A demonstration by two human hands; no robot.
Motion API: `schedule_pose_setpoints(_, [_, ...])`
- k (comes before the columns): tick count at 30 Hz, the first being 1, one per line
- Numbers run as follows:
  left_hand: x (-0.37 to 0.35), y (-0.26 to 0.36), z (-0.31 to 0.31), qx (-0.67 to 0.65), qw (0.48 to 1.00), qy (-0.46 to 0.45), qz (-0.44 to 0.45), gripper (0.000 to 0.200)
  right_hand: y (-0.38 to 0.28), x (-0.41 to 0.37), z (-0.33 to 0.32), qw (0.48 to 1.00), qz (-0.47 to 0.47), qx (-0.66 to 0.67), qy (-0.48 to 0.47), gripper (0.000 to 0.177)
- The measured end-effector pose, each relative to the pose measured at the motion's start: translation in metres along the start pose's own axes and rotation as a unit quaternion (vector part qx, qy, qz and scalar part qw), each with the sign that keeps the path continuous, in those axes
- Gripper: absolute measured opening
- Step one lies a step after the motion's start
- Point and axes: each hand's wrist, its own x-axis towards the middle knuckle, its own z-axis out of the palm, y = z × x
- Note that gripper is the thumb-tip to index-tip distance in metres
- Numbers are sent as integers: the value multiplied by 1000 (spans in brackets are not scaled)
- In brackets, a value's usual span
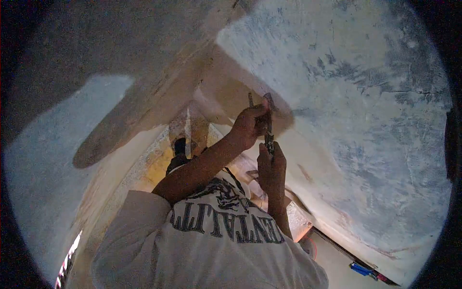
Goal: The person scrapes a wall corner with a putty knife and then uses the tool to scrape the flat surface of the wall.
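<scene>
Nearest the camera, a pale shirt (216, 255) spreads across the bottom middle, its dark lettering upside down below a dark printed figure. Both bare arms reach up from it. The left hand (250, 123) is bent inward, its fingers curled and closed on the upper part of a slim, dark tool (269, 138). The right hand (272, 161) sits just below and slightly to the right, thumb and fingers pressed together around the tool's speckled lower end. The tool stands nearly upright between them, in the air in front of the wall; its tip, above the left hand, is too dim to make out. A short, thin piece (250, 99) sticks up just left of that tip, and whether it is part of the tool I cannot tell. To the right rises a wall (375, 120), whitish blue with rough grey patches; on the left is another wall (43, 139), mostly in brown shadow with a pale lit patch. Under the left forearm lies a yellowish area (149, 166), with a dark object (179, 146) at its right side, blurred. Near the bottom right, a small blue item (362, 269) lies along a dark edge (339, 241) of a pale surface (337, 267).
</scene>
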Motion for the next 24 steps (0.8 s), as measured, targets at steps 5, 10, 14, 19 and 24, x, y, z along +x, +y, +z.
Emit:
schedule_pose_setpoints(5, [13,-1,-27,-27,994,-103,-16,13,1,-8,7,998,-42,9,43,24])
schedule_pose_setpoints(10, [3,12,-12,-13,998,-48,-32,13,8,-1,9,992,-102,-69,-8,21])
schedule_pose_setpoints(14, [5,8,-20,-30,993,-108,-45,14,29,-3,14,990,-114,-83,4,24])
schedule_pose_setpoints(19, [2,7,-2,-10,999,-36,-17,17,0,4,10,999,-9,38,27,25])
schedule_pose_setpoints(24, [-3,2,6,21,1000,-4,3,20,30,-3,8,985,-150,-85,23,20])
